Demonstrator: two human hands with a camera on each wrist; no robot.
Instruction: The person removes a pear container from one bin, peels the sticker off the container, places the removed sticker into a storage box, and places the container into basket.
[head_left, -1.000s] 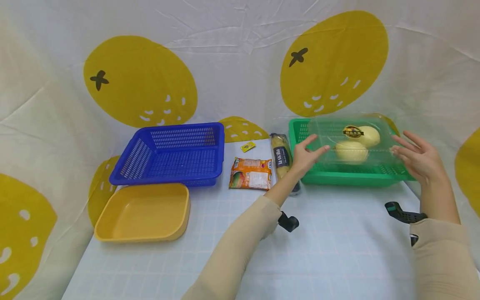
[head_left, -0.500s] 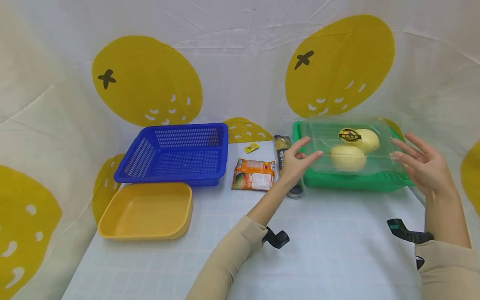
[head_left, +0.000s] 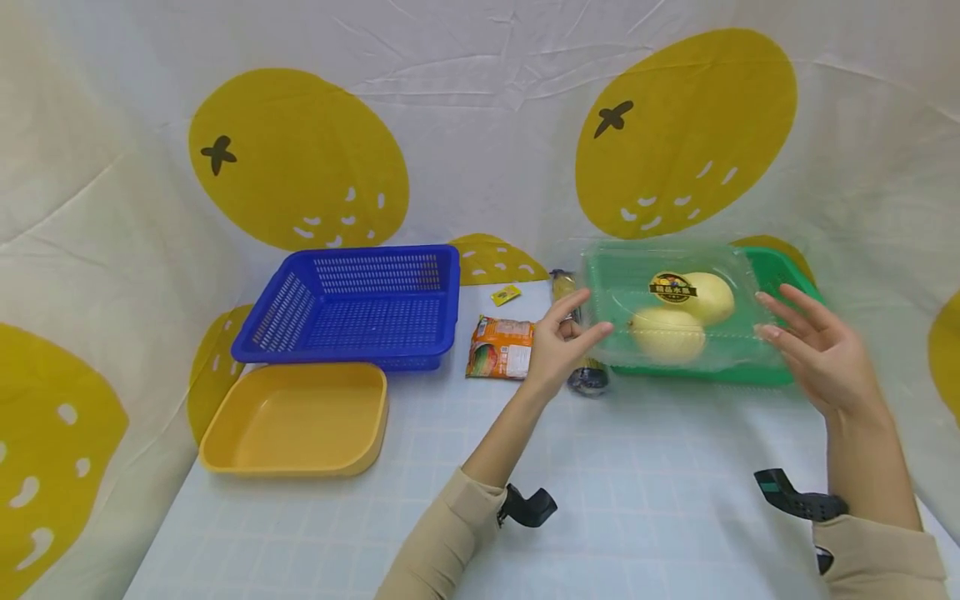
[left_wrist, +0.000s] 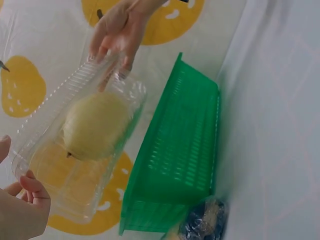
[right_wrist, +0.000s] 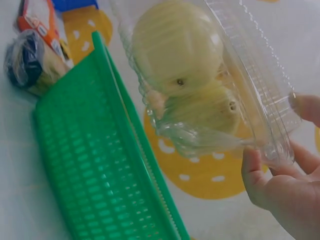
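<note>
A clear plastic clamshell box point(head_left: 615, 287) with a black and gold label holds two pale yellow pears point(head_left: 667, 335). In the head view it overlaps the green basket point(head_left: 776, 275); both wrist views show it raised above the basket's rim. My left hand point(head_left: 558, 342) pinches the box's left end between thumb and fingers. At the opposite end, my right hand point(head_left: 832, 358) grips the edge the same way, seen closely in the right wrist view with the thumb and fingers on the plastic rim point(right_wrist: 280, 145).
Left of the green basket lie a long bagged loaf point(head_left: 590, 379), an orange packet point(head_left: 498, 346) and a small yellow sachet point(head_left: 506, 295). Farther left stand a blue basket point(head_left: 442, 333) and, in front of it, a yellow tray point(head_left: 300, 425).
Both hands have carried the box left and a little toward me, off the green basket's right part. The left hand now overlaps the loaf and the orange packet's edge in the head view.
</note>
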